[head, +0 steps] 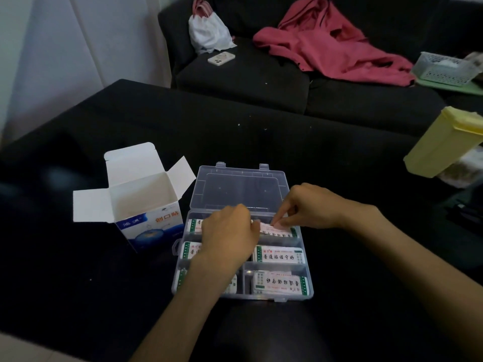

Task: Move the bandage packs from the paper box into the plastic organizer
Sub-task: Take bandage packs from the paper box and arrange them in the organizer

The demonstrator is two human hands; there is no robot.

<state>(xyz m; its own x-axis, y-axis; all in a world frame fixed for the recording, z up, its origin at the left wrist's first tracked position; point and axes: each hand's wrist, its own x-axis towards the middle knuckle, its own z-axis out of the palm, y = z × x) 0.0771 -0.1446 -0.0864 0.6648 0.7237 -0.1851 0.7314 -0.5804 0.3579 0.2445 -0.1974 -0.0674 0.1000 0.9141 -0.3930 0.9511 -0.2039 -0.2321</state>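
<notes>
At nine o'clock of the organizer, touching its side: paper box (146,210), flaps open, interior seeming bare, though its floor is lost in shadow. At centre on the black table (78,296): clear plastic organizer (304,270), lid thrown back toward twelve o'clock, bandage packs (279,256) lying flat in its six compartments. Over the left column: left hand (230,233), knuckles up, fingers curled downward at the far row; what they grasp, hidden beneath the hand, cannot tell. Left-column packs largely covered by hand and forearm. At one o'clock of that hand: right hand (311,207), fingertips pinched together on the pack in the far right compartment (277,232). Print on the packs too blurred to read. At far right: yellow container (441,142), cut off by the frame edge.
</notes>
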